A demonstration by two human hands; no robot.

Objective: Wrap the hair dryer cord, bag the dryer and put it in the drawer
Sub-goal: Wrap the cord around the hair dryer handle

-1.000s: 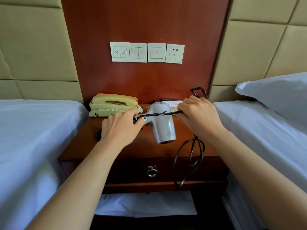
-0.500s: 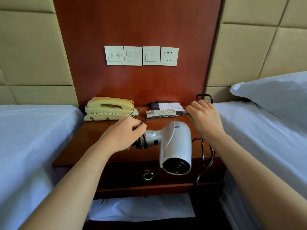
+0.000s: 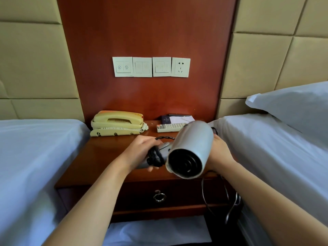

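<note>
A silver hair dryer is held above the wooden nightstand, its dark nozzle facing me. My left hand grips the dryer's handle, where black cord is wound in a few turns. My right hand is behind the dryer's barrel, mostly hidden, and seems to hold the cord. The loose remainder of the cord hangs in loops down the nightstand's right front. The drawer with a ring pull is closed. No bag is clearly in view.
A cream telephone, a remote control and a notepad folder sit at the back of the nightstand. White beds flank it left and right, with a pillow. White cloth lies on the lower shelf.
The dryer has been lifted and turned so its nozzle faces me. My right hand has come from the stretched cord at the back down behind the barrel. More cord sits round the handle.
</note>
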